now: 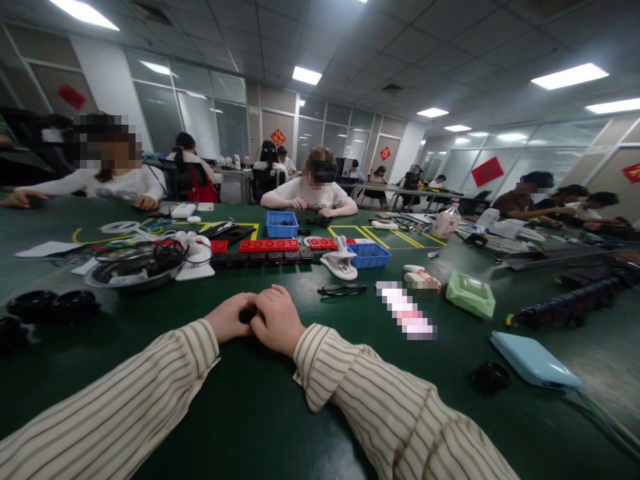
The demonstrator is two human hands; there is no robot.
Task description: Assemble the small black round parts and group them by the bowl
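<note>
My left hand (231, 317) and my right hand (278, 321) meet over the green tabletop (245, 413), with fingers curled. Between them is a small dark object (247, 314), mostly covered by the fingers; its exact kind does not show. Both hands close around it, the right one lying partly over its near side. Black-framed glasses (343, 290) lie to the right beyond my right hand. A metal bowl (135, 270) with cables and other items stands to the left, beyond my left hand.
Black round parts (75, 305) lie at left, and another black part (490, 379) sits near a light-blue device (535, 360). A green box (470, 294), white clip (341, 259), red power strips (270, 245) and blue bins (282, 225) line the far side. Co-workers sit opposite.
</note>
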